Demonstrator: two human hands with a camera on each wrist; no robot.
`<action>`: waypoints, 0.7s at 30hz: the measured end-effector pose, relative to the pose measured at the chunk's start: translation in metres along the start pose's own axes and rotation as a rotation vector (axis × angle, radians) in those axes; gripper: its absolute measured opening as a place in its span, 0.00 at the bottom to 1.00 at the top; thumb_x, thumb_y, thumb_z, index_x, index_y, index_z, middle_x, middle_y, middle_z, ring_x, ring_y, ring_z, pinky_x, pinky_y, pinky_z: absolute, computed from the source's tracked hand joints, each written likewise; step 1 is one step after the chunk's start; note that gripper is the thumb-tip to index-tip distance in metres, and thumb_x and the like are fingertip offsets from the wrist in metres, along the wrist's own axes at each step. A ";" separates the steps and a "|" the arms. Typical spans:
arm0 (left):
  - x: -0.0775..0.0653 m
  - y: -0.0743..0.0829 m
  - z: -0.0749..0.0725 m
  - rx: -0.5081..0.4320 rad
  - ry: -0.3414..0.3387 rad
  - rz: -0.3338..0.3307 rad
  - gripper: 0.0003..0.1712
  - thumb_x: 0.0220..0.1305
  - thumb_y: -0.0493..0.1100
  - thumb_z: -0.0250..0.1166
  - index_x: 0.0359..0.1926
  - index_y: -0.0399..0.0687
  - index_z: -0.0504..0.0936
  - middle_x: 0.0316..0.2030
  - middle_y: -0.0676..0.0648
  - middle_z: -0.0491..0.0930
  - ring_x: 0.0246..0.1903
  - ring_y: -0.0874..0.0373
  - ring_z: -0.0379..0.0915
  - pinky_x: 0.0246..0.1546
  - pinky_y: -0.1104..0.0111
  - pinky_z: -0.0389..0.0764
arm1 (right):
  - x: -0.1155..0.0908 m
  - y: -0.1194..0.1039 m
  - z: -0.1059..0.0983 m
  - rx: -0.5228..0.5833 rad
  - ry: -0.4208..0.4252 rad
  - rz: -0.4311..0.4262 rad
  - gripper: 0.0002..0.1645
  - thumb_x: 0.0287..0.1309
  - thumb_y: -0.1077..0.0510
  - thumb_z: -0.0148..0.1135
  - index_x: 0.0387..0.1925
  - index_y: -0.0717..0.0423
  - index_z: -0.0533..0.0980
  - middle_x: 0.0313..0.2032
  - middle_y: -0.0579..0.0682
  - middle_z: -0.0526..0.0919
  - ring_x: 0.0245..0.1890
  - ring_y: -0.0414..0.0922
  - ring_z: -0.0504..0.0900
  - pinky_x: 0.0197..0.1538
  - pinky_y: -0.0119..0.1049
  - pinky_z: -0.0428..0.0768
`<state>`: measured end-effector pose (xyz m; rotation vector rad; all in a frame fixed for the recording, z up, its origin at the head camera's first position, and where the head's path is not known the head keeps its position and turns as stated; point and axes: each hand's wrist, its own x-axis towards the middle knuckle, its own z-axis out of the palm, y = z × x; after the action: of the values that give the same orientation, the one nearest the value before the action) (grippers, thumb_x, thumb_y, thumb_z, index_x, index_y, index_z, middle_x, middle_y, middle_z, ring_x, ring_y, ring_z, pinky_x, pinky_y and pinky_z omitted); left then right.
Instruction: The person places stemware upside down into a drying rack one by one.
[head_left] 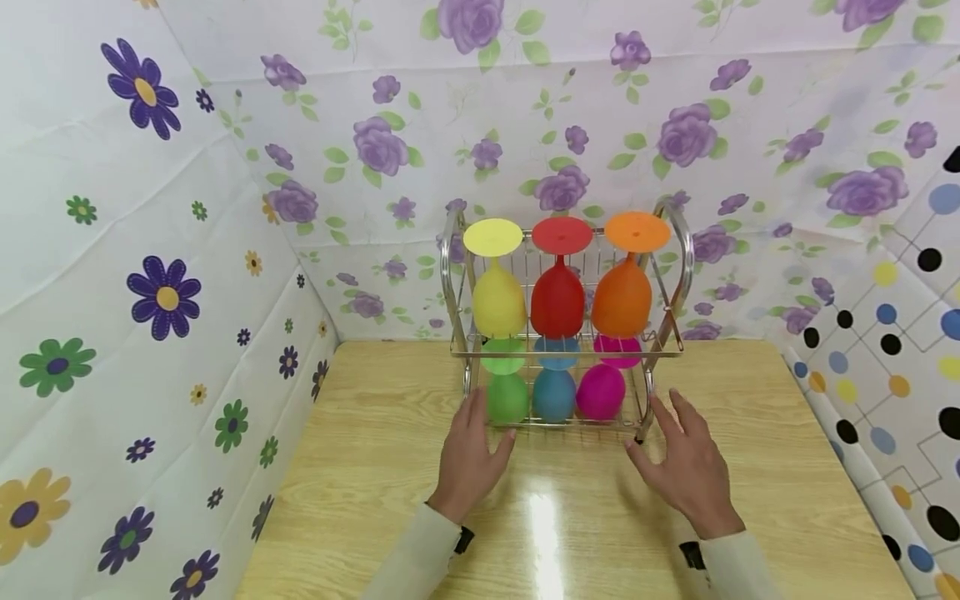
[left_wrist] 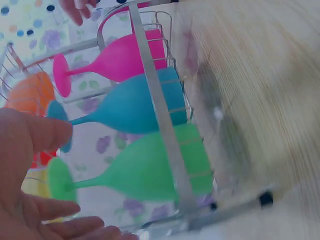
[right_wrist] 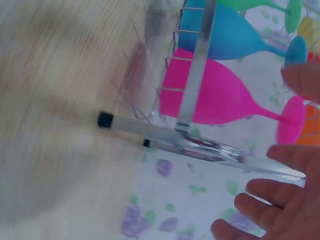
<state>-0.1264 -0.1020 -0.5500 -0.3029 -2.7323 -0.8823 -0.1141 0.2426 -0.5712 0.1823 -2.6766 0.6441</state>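
A two-tier metal wire rack (head_left: 566, 354) stands on the table, holding upside-down wine glasses. Up top are a yellow glass (head_left: 498, 308), a red glass (head_left: 557, 304) and an orange glass (head_left: 622, 304). Below them sit a green glass (head_left: 507, 400), a blue glass (head_left: 554, 397) and a pink glass (head_left: 602, 393). My left hand (head_left: 468, 458) is at the rack's lower left side, thumb apart from relaxed fingers. At the lower right side is my right hand (head_left: 692, 471), fingers spread. Whether either hand touches the frame, I cannot tell. Neither grips anything.
The wood-patterned table (head_left: 375, 500) extends in front of the rack and to both sides. Close behind it rises a wall covering (head_left: 487, 100) with purple flowers. Patterned sheets also border the table at left and right.
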 end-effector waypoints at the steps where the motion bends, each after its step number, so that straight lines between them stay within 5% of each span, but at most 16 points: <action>1: -0.005 -0.001 -0.003 0.048 -0.004 0.028 0.49 0.73 0.57 0.68 0.82 0.38 0.58 0.79 0.34 0.61 0.78 0.37 0.61 0.71 0.44 0.76 | -0.003 0.000 -0.004 -0.027 -0.029 -0.016 0.52 0.61 0.32 0.71 0.77 0.54 0.68 0.78 0.68 0.62 0.76 0.70 0.63 0.58 0.75 0.79; 5: -0.023 -0.011 -0.012 0.243 -0.055 0.049 0.54 0.74 0.69 0.60 0.83 0.39 0.54 0.82 0.32 0.53 0.83 0.36 0.46 0.79 0.40 0.63 | -0.018 -0.002 -0.016 -0.100 -0.156 -0.039 0.59 0.61 0.23 0.64 0.81 0.52 0.62 0.83 0.68 0.48 0.83 0.70 0.46 0.68 0.81 0.63; 9: -0.042 -0.022 -0.016 0.374 -0.127 -0.022 0.61 0.69 0.81 0.52 0.85 0.45 0.50 0.84 0.33 0.45 0.85 0.37 0.35 0.80 0.32 0.52 | -0.033 -0.006 -0.021 -0.132 -0.265 -0.020 0.63 0.60 0.18 0.59 0.84 0.47 0.55 0.85 0.64 0.38 0.85 0.66 0.31 0.69 0.85 0.55; 15: -0.058 -0.026 -0.020 0.393 -0.180 -0.081 0.64 0.66 0.86 0.47 0.85 0.47 0.51 0.85 0.36 0.40 0.85 0.37 0.31 0.79 0.28 0.44 | -0.043 -0.007 -0.021 -0.144 -0.307 -0.013 0.65 0.60 0.16 0.56 0.86 0.45 0.51 0.85 0.56 0.27 0.84 0.62 0.23 0.71 0.87 0.47; 21: -0.056 -0.023 -0.023 0.367 -0.166 -0.089 0.64 0.65 0.86 0.47 0.85 0.46 0.52 0.85 0.38 0.37 0.85 0.37 0.31 0.79 0.28 0.41 | -0.040 -0.010 -0.023 -0.156 -0.320 -0.003 0.65 0.60 0.15 0.55 0.85 0.46 0.51 0.85 0.61 0.32 0.84 0.62 0.24 0.70 0.87 0.47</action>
<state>-0.0754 -0.1403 -0.5617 -0.1893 -3.0083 -0.3736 -0.0679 0.2459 -0.5639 0.2672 -3.0177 0.4319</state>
